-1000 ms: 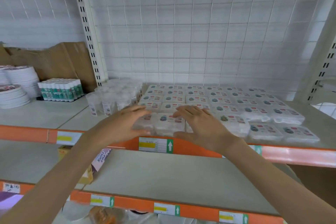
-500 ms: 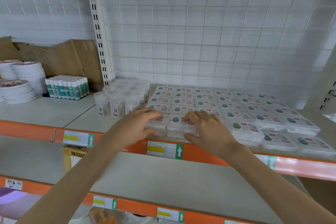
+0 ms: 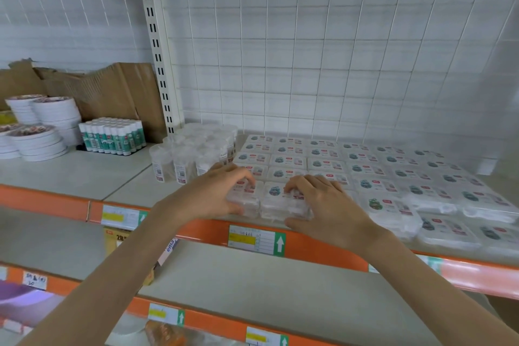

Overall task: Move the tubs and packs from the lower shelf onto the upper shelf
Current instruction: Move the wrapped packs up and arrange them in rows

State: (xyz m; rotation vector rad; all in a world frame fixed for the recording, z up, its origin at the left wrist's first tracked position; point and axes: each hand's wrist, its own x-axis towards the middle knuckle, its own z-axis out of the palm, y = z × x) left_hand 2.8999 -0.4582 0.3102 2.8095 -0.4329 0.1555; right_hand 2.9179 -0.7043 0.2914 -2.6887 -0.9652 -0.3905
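Both forearms are bare along all of their visible length, slim and smooth, with no cloth reaching the wrists. The left grip point(image 3: 214, 196) and the right grip point(image 3: 323, 206) are bare too, with slender fingers; the nails are too small to judge.

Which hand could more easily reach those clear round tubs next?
Probably the left. The left hand grips a pack right beside the clear tubs, which stand just behind it; the right hand sits farther off, on the neighbouring pack.
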